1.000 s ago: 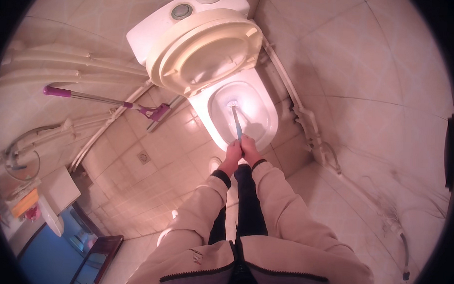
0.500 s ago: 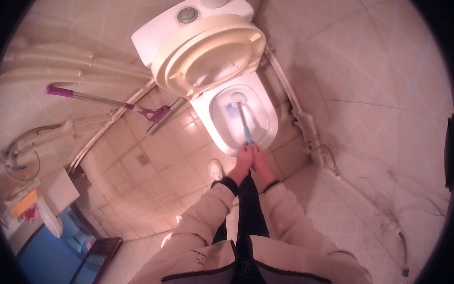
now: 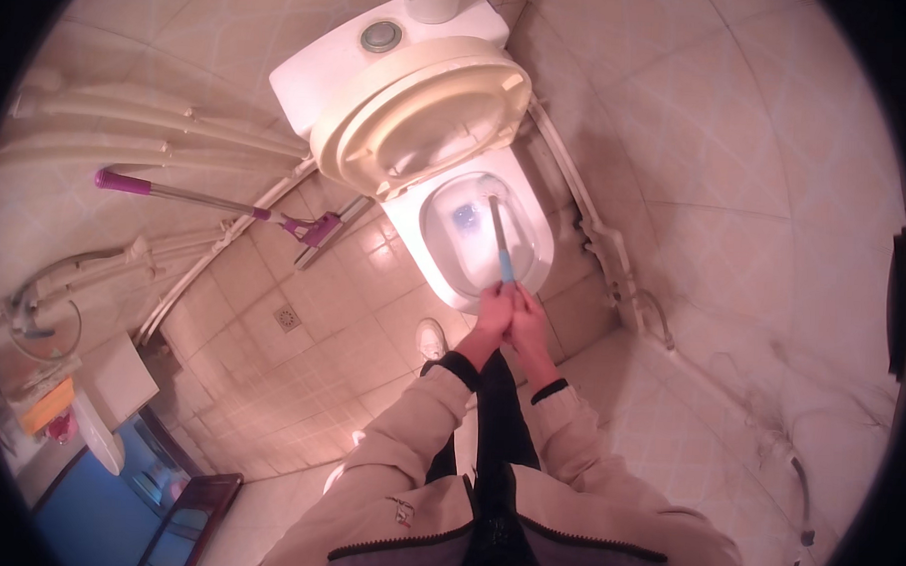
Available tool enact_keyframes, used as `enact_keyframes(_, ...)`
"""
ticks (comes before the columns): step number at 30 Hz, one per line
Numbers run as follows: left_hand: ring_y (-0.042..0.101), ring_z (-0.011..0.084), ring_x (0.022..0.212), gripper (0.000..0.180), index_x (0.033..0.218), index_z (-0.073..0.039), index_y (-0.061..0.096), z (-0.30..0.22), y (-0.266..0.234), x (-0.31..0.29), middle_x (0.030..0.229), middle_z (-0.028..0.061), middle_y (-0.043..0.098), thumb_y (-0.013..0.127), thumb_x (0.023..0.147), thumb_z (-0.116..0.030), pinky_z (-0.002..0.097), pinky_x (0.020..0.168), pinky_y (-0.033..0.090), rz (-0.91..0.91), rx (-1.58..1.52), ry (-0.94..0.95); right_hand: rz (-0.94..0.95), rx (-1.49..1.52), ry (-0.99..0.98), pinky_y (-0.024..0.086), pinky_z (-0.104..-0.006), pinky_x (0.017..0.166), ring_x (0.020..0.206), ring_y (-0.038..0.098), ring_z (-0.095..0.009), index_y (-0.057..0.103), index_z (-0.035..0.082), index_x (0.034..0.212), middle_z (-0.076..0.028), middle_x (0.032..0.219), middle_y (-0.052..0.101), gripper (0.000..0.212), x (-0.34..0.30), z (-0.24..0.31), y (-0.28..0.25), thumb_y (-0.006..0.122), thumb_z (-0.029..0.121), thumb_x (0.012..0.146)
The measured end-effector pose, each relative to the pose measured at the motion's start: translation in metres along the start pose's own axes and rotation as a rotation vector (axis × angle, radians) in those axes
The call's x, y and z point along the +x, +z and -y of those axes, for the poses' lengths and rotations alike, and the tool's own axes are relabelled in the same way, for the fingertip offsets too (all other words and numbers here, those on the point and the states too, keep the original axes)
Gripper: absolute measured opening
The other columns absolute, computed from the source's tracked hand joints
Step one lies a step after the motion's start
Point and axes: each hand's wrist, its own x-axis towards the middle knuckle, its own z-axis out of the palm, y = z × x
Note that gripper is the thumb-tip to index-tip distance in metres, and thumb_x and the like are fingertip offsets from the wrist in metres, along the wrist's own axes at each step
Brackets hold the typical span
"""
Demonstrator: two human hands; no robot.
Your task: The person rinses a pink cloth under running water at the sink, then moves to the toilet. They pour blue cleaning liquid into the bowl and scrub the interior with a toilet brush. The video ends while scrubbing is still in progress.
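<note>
Both of my hands are wrapped round the handle of a toilet brush (image 3: 504, 260), which has a light blue grip and a grey shaft. My left hand (image 3: 493, 314) and my right hand (image 3: 525, 320) sit side by side over the front rim of the toilet bowl (image 3: 429, 257). The brush slants away from me into the bowl, its pale head against the far right inner wall. Bluish water shows left of the shaft. The cream seat and lid (image 3: 419, 112) stand raised against the white cistern (image 3: 300, 93).
A squeeze mop (image 3: 202, 196) with purple parts leans at the left. Pipes (image 3: 595, 218) run along the right wall base. A floor drain (image 3: 287, 318) lies left of my shoe (image 3: 430, 338). A white washbasin (image 3: 99, 430) and a dark-framed blue panel (image 3: 91, 505) are at lower left.
The brush head has moved right across the far part of the bowl, away from the bluish water. Both hands have shifted slightly right with the handle.
</note>
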Motion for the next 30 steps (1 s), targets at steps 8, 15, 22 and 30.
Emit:
enact_keyframes(8,0.06,0.0143,0.074,0.02,0.096,-0.004,0.063,0.061,-0.064,-0.058,0.082,0.0034,0.061,0.055,0.094,-0.022,0.029,0.062,0.048,-0.113,-0.4,-0.23,0.344,-0.669,-0.165,0.051,-0.0466,0.079,0.092,0.064,-0.042,0.056,0.003,0.122,-0.027,0.097,0.066,0.034,-0.048,-0.033,0.004,0.042,0.023,0.098)
enact_keyframes(15,0.056,0.0131,0.075,0.019,0.104,-0.01,0.064,0.088,-0.025,0.002,0.087,0.0001,0.06,0.051,0.095,-0.022,0.027,0.063,0.047,0.15,-0.265,-0.271,0.208,-0.614,-0.074,0.047,-0.0384,0.051,0.057,0.06,-0.029,0.061,0.002,0.104,-0.018,0.07,0.062,0.033,0.059,-0.072,-0.021,0.04,0.026,0.097)
enact_keyframes(22,0.056,0.0157,0.07,0.022,0.096,-0.001,0.063,0.034,-0.033,0.051,0.084,0.0057,0.06,0.051,0.094,-0.02,0.0294,0.062,0.048,0.067,-0.114,-0.249,0.196,-0.121,0.164,0.047,-0.0336,0.05,0.06,0.061,-0.017,0.062,-0.004,0.111,-0.01,0.076,0.065,0.033,0.081,-0.054,0.013,0.046,0.021,0.096)
enact_keyframes(30,0.06,0.0161,0.075,0.022,0.097,-0.001,0.063,0.006,-0.028,-0.014,0.084,0.0052,0.061,0.056,0.094,-0.022,0.03,0.064,0.049,-0.12,-0.342,-0.086,0.316,-0.275,-0.301,0.05,-0.0336,0.076,0.085,0.064,-0.027,0.051,-0.001,0.133,-0.023,0.094,0.067,0.041,-0.009,-0.005,0.01,0.046,0.022,0.099)
